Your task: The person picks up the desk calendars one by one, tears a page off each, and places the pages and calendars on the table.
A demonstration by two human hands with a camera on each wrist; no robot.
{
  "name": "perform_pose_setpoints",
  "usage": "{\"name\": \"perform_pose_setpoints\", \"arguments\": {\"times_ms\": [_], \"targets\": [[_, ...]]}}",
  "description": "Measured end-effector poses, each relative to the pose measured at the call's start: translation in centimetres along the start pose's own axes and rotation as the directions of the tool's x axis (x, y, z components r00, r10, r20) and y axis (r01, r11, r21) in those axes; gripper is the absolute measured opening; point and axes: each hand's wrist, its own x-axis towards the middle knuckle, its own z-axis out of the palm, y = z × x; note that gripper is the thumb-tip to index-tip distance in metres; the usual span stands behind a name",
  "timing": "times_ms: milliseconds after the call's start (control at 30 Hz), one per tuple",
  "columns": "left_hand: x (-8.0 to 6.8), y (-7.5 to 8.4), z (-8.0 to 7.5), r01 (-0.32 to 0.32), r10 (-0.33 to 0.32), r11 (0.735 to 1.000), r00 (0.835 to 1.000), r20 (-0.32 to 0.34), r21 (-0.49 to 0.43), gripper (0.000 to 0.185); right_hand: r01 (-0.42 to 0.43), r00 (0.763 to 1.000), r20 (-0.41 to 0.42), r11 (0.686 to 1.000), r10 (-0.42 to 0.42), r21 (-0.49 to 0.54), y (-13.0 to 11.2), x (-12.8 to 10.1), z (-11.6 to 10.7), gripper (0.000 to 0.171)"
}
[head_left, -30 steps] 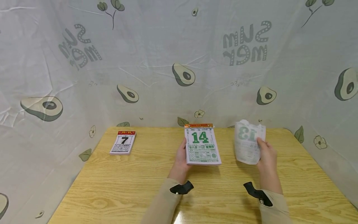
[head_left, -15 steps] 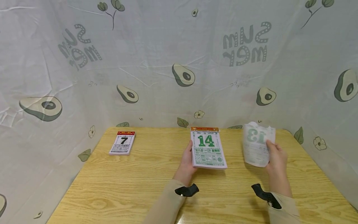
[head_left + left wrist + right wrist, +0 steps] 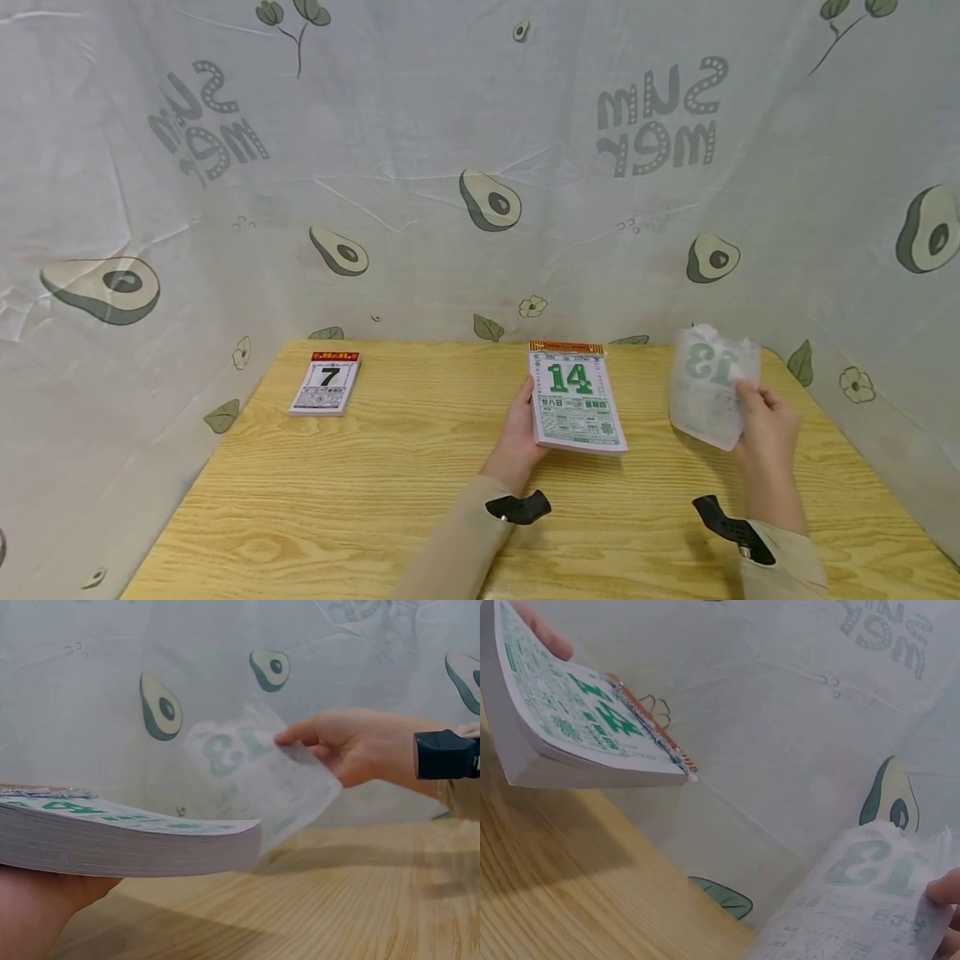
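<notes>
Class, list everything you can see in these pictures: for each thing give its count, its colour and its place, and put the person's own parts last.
Tear-off calendar showing 14: one, white with green print, held above the table's middle.
Torn page showing 13: one, thin white with green print, held up at the right.
Small calendar showing 7: one, white with a red top, lying at the table's far left.
Table: one, light wood.
Avocado-print cloth: white, hung behind and beside the table.
Wrist mounts: two, black, on the beige sleeves.
Left hand: grips the calendar showing 14.
Right hand: pinches the torn page.
</notes>
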Motion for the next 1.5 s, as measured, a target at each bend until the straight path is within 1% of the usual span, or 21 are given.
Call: {"name": "perform_pose_setpoints", "arguments": {"times_ms": [133, 300, 367, 433, 500, 533, 567, 633, 700, 733, 800, 867, 900, 933, 967, 1100, 1167, 1267, 1333, 1433, 1500], "targets": [[0.7, -0.6, 0.3, -0.005, 0.005, 1.0, 1.0, -0.007, 0.002, 0.051, 0.012, 0.999, -0.047, 1.0, -0.012, -0.004, -0.3, 0.4, -0.6, 0.007], [1.3, -1.2, 0.8, -0.001, 0.001, 1.0, 1.0, -0.01, 0.0, 0.052, 0.034, 0.995, -0.096, 0.996, -0.027, 0.077, -0.7, 0.8, -1.3, 0.005], [1.6, -1.5, 1.1, 0.006, -0.006, 1.0, 1.0, -0.002, -0.014, 0.051, 0.087, 0.989, -0.124, 0.994, -0.079, 0.063, -0.8, 0.9, -1.6, 0.006], [1.7, -1.7, 1.3, 0.006, -0.006, 1.0, 1.0, 0.006, -0.02, 0.052, 0.17, 0.973, -0.156, 0.985, -0.168, -0.002, -0.7, 1.0, -1.9, 0.008], [1.9, -1.9, 1.5, 0.015, -0.015, 0.999, 1.0, 0.008, -0.037, 0.051, 0.257, 0.945, -0.181, 0.96, -0.274, -0.113, -0.5, 1.0, -2.1, 0.013], [2.0, -2.0, 1.5, 0.019, -0.019, 0.999, 1.0, 0.008, -0.044, 0.051, 0.301, 0.923, -0.189, 0.935, -0.335, -0.189, -0.4, 1.0, -2.1, 0.017], [2.2, -2.2, 1.6, 0.021, -0.02, 0.999, 1.0, 0.01, -0.046, 0.05, 0.344, 0.896, -0.199, 0.903, -0.397, -0.256, -0.2, 1.1, -2.1, 0.02], [2.3, -2.4, 1.6, 0.024, -0.024, 0.998, 1.0, 0.007, -0.06, 0.05, 0.438, 0.818, -0.183, 0.797, -0.545, -0.417, 0.3, 1.1, -2.0, 0.027], [2.5, -2.6, 1.7, 0.024, -0.023, 0.997, 1.0, 0.012, -0.074, 0.05, 0.529, 0.714, -0.125, 0.648, -0.689, -0.549, 0.9, 1.1, -1.8, 0.028], [2.6, -2.7, 1.7, 0.02, -0.019, 0.997, 1.0, 0.015, -0.076, 0.051, 0.572, 0.65, -0.08, 0.556, -0.756, -0.603, 1.2, 1.2, -1.7, 0.027], [2.7, -2.9, 1.8, 0.01, -0.01, 0.997, 1.0, 0.009, -0.081, 0.051, 0.635, 0.54, 0.037, 0.378, -0.841, -0.673, 1.7, 1.2, -1.5, 0.026], [2.9, -3.1, 1.8, 0.001, -0.001, 0.997, 1.0, -0.001, -0.081, 0.05, 0.659, 0.478, 0.165, 0.228, -0.862, -0.717, 2.1, 1.1, -1.3, 0.025], [3.0, -3.2, 1.8, -0.002, 0.001, 0.996, 1.0, -0.008, -0.085, 0.05, 0.66, 0.47, 0.225, 0.17, -0.853, -0.732, 2.3, 1.0, -1.3, 0.025], [3.1, -3.2, 1.7, -0.004, 0.003, 0.996, 1.0, -0.012, -0.085, 0.05, 0.649, 0.478, 0.276, 0.124, -0.834, -0.75, 2.4, 1.0, -1.3, 0.025], [3.3, -3.3, 1.7, -0.004, 0.002, 0.997, 1.0, -0.018, -0.083, 0.049, 0.634, 0.5, 0.324, 0.084, -0.803, -0.769, 2.5, 0.9, -1.3, 0.025], [3.8, -3.8, 1.8, 0.006, -0.008, 0.996, 1.0, -0.021, -0.094, 0.051, 0.571, 0.621, 0.448, -0.021, -0.643, -0.821, 2.9, 1.0, -1.5, 0.026], [3.9, -4.1, 2.0, 0.011, -0.013, 0.995, 1.0, -0.025, -0.095, 0.052, 0.545, 0.685, 0.478, -0.049, -0.549, -0.837, 3.1, 1.2, -1.7, 0.026], [4.1, -4.6, 2.3, 0.02, -0.023, 0.995, 0.999, -0.033, -0.1, 0.053, 0.506, 0.784, 0.492, -0.07, -0.378, -0.86, 3.5, 1.7, -1.9, 0.03], [4.2, -4.9, 2.5, 0.026, -0.03, 0.994, 0.999, -0.042, -0.108, 0.053, 0.482, 0.833, 0.487, -0.088, -0.263, -0.872, 3.7, 2.0, -2.0, 0.032], [4.3, -5.3, 2.8, 0.022, -0.029, 0.992, 0.998, -0.055, -0.127, 0.053, 0.461, 0.878, 0.47, -0.109, -0.087, -0.881, 3.8, 2.5, -2.1, 0.038], [4.3, -5.5, 2.9, 0.018, -0.027, 0.99, 0.997, -0.067, -0.137, 0.053, 0.462, 0.885, 0.466, -0.123, -0.003, -0.878, 3.9, 2.7, -2.1, 0.044]]}}
